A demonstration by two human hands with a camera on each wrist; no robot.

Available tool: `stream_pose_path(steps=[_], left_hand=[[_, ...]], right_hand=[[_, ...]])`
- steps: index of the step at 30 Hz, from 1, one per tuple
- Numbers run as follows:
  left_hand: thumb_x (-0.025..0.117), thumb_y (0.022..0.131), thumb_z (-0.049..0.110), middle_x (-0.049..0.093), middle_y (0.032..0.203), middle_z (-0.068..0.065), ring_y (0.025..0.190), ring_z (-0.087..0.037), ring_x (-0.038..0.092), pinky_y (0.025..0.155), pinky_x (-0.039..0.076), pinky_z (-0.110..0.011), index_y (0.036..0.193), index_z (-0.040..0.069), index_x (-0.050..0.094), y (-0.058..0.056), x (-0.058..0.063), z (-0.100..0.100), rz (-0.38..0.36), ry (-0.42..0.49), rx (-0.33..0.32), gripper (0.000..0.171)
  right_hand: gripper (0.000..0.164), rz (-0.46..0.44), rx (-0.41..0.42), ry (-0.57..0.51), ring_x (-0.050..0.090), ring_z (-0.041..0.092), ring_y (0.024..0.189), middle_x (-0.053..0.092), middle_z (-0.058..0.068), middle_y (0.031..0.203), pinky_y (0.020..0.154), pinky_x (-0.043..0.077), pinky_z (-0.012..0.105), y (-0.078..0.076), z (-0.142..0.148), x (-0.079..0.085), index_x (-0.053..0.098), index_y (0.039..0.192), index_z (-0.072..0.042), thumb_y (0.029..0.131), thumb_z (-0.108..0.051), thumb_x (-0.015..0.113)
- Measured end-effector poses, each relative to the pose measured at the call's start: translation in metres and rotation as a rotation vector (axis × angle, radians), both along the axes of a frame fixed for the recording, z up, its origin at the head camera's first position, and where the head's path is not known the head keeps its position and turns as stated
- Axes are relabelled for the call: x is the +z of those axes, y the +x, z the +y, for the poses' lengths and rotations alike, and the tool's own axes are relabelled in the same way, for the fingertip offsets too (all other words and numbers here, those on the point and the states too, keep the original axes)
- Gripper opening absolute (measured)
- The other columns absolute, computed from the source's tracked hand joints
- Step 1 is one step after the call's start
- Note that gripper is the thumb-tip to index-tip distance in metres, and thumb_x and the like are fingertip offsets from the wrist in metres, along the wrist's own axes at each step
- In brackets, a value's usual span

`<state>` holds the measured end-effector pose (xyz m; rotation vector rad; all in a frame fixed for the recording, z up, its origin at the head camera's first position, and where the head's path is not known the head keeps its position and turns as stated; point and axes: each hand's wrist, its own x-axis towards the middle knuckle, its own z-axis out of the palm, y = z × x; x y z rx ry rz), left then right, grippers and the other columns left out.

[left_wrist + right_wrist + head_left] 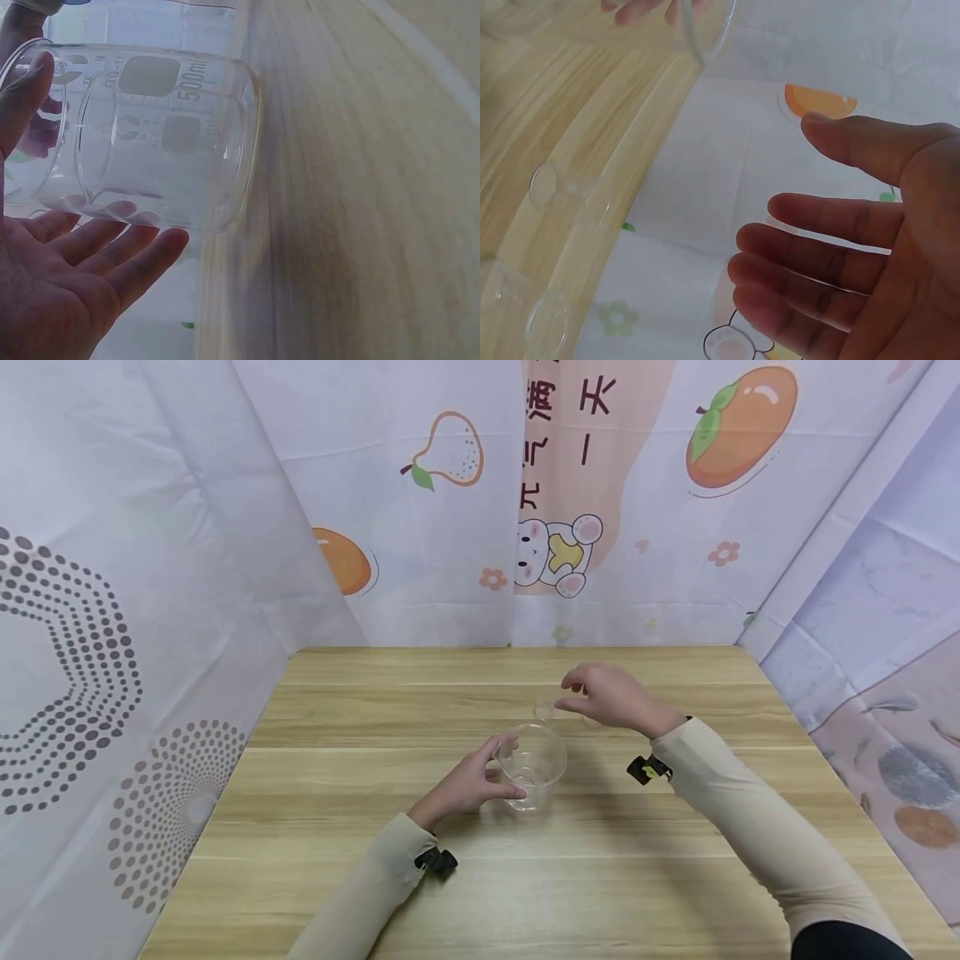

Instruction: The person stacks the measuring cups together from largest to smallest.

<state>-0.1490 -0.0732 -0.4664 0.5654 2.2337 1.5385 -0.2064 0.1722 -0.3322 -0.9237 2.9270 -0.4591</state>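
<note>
A clear glass beaker marked 500ml (150, 75) stands on the table, with a smaller marked beaker (181, 135) nested inside it. My left hand (467, 783) holds the large beaker from its left side, thumb and fingers spread around the wall near the rim. Beyond it, my right hand (609, 696) hovers with loosely bent fingers and holds nothing. Close to that hand are two small clear glass vessels (543, 710); one (592, 722) is partly hidden beneath it. The right wrist view shows both small vessels (544, 186), too faint to tell their exact kind.
The wood-grain table (337, 843) reaches back to a printed curtain (450, 610). More curtain fabric (187, 610) hangs along the left side, and a further sheet (885, 610) hangs at the right. Black wrist cameras (437, 862) are strapped to both sleeves.
</note>
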Motion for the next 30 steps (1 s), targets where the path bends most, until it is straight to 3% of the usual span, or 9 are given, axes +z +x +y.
stream_pose_path(steps=[8, 16, 25, 30], left_hand=[[0.081, 0.081, 0.027, 0.041, 0.153, -0.008, 0.142, -0.031, 0.038, 0.110, 0.043, -0.050, 0.151, 0.030, 0.030, 0.002, 0.000, -0.002, 0.002, 0.015, -0.005, 0.087], [0.080, 0.082, 0.019, 0.039, 0.154, -0.010, 0.141, -0.033, 0.039, 0.110, 0.043, -0.050, 0.153, 0.026, 0.027, 0.003, 0.002, -0.001, 0.009, 0.003, 0.005, 0.089], [0.078, 0.084, 0.015, 0.041, 0.151, -0.019, 0.141, -0.038, 0.036, 0.110, 0.042, -0.052, 0.152, 0.011, 0.029, 0.013, 0.033, -0.002, 0.003, 0.013, -0.021, 0.084], [0.078, 0.084, 0.020, 0.037, 0.155, -0.015, 0.144, -0.037, 0.033, 0.111, 0.042, -0.051, 0.155, 0.018, 0.024, 0.006, 0.014, -0.002, 0.006, -0.003, -0.021, 0.089]], right_hand=[[0.035, -0.004, -0.039, -0.006, 0.067, 0.031, 0.094, 0.072, 0.017, 0.099, 0.083, 0.055, 0.047, -0.008, 0.008, -0.007, 0.070, 0.107, 0.004, 0.091, -0.027, 0.068], [0.038, 0.028, -0.087, 0.056, 0.067, 0.035, 0.095, 0.070, 0.022, 0.103, 0.083, 0.055, 0.049, -0.012, 0.011, -0.011, 0.067, 0.109, 0.007, 0.091, -0.026, 0.067], [0.039, 0.033, -0.114, 0.093, 0.067, 0.034, 0.092, 0.069, 0.022, 0.105, 0.081, 0.055, 0.049, -0.019, 0.016, -0.020, 0.067, 0.108, 0.006, 0.091, -0.029, 0.067], [0.040, 0.010, -0.132, 0.096, 0.066, 0.036, 0.096, 0.069, 0.022, 0.108, 0.084, 0.055, 0.049, -0.024, 0.021, -0.025, 0.066, 0.110, 0.006, 0.092, -0.029, 0.067]])
